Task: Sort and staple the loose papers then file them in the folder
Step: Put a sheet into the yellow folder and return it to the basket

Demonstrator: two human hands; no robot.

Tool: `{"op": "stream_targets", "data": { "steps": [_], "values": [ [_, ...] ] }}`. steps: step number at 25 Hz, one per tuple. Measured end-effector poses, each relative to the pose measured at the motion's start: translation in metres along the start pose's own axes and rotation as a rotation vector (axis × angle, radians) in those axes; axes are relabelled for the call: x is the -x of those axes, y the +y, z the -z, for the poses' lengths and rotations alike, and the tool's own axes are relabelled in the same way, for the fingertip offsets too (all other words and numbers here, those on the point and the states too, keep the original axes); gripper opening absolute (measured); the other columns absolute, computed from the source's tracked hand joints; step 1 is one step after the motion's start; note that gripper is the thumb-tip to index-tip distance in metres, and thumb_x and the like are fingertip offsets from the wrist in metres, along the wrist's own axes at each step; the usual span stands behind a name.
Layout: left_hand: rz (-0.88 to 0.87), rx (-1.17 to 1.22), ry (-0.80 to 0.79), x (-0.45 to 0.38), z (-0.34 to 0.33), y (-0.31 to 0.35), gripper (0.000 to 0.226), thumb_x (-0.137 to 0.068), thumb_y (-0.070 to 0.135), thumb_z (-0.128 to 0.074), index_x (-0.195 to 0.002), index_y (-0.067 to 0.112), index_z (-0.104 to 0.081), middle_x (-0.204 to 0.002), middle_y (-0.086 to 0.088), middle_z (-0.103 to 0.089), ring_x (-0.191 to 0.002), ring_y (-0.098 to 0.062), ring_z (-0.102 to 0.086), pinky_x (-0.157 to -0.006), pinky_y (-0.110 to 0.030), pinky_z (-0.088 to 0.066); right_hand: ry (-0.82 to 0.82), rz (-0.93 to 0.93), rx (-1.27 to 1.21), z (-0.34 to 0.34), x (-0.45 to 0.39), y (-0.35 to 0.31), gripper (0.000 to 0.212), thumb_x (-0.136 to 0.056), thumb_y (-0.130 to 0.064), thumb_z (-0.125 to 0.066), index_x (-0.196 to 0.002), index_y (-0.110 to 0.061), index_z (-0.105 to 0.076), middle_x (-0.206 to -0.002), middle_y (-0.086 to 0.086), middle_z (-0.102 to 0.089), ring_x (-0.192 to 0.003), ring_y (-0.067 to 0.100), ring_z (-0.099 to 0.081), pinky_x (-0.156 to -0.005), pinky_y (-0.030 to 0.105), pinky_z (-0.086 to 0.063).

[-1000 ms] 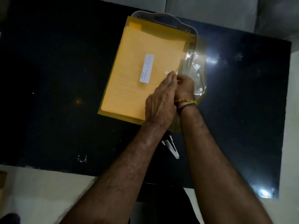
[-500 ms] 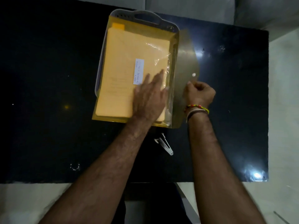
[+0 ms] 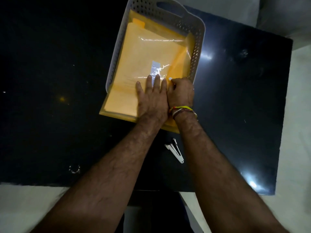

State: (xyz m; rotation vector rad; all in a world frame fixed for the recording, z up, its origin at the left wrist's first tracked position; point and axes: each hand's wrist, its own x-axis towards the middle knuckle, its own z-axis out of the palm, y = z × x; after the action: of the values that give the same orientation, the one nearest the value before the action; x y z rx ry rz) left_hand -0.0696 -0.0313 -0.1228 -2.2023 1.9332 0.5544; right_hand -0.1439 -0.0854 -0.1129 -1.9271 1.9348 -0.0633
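Observation:
A yellow translucent folder (image 3: 143, 61) with papers inside lies partly in a grey perforated basket (image 3: 196, 39) and sticks out over its near edge. My left hand (image 3: 151, 98) presses flat on the folder's front, fingers straight. Beside it, my right hand (image 3: 180, 91) has its fingers curled at the folder's flap near the white snap button (image 3: 170, 78), pinching the flap down. A white stapler (image 3: 175, 152) lies on the black table just below the folder, between my forearms.
The glossy black table (image 3: 50, 81) carries the basket at its far middle. Its right edge (image 3: 284, 115) and near edge border a pale floor. A grey sofa cushion (image 3: 277, 12) shows at the top right.
The flap, held open to the right half a second ago, has been folded back over the folder by my right hand. My left hand stays flat on the folder. The view has moved closer.

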Motion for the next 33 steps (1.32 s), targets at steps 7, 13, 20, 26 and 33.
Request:
{"op": "stream_targets", "data": {
  "steps": [7, 13, 20, 26, 33],
  "values": [
    [0.012, 0.003, -0.035, -0.001, 0.0, -0.001, 0.092, -0.086, 0.045, -0.052, -0.153, 0.018, 0.006, -0.161, -0.005, 0.008, -0.147, -0.031, 0.006, -0.113, -0.063, -0.003, -0.089, 0.023, 0.244, 0.005, 0.003, -0.009, 0.035, -0.098, -0.025, -0.042, -0.129, -0.018, -0.056, -0.118, 0.016, -0.057, -0.108, 0.038, -0.057, -0.086, 0.041, -0.048],
    [0.044, -0.01, -0.127, -0.009, -0.002, -0.002, 0.089, -0.09, 0.046, -0.048, -0.153, 0.02, 0.01, -0.161, -0.003, 0.013, -0.147, -0.03, 0.008, -0.112, -0.065, -0.002, -0.195, -0.037, 0.277, 0.006, -0.009, -0.02, 0.031, -0.099, -0.023, -0.04, -0.115, -0.011, -0.064, -0.118, 0.014, -0.058, -0.109, 0.037, -0.058, -0.086, 0.042, -0.049],
    [0.05, 0.06, -0.152, -0.016, -0.003, -0.004, 0.077, -0.094, 0.049, -0.037, -0.153, 0.022, 0.005, -0.161, 0.0, 0.009, -0.148, -0.028, 0.007, -0.113, -0.064, -0.002, -0.538, 0.02, 0.371, 0.009, -0.028, -0.023, 0.038, -0.1, -0.02, -0.038, -0.134, -0.005, -0.048, -0.138, 0.018, -0.041, -0.127, 0.043, -0.042, -0.1, 0.052, -0.039],
    [0.039, 0.108, -0.232, -0.018, 0.005, -0.009, 0.079, -0.092, 0.055, -0.038, -0.154, 0.023, -0.001, -0.162, 0.002, 0.006, -0.148, -0.026, 0.006, -0.111, -0.066, 0.0, -0.585, -0.048, 0.34, 0.01, -0.029, -0.025, 0.044, -0.098, -0.03, -0.042, -0.135, -0.006, -0.045, -0.141, 0.018, -0.038, -0.131, 0.044, -0.037, -0.103, 0.054, -0.037],
    [0.478, 0.284, 0.174, -0.031, 0.038, -0.055, 0.06, -0.089, 0.025, -0.055, -0.144, 0.012, -0.033, -0.156, -0.011, -0.024, -0.143, -0.028, -0.024, -0.113, -0.049, -0.025, -0.004, -0.118, 0.179, 0.019, -0.007, -0.034, 0.045, -0.096, -0.044, -0.048, -0.122, -0.009, -0.056, -0.129, 0.017, -0.049, -0.116, 0.038, -0.05, -0.092, 0.042, -0.045]
  ]
}}
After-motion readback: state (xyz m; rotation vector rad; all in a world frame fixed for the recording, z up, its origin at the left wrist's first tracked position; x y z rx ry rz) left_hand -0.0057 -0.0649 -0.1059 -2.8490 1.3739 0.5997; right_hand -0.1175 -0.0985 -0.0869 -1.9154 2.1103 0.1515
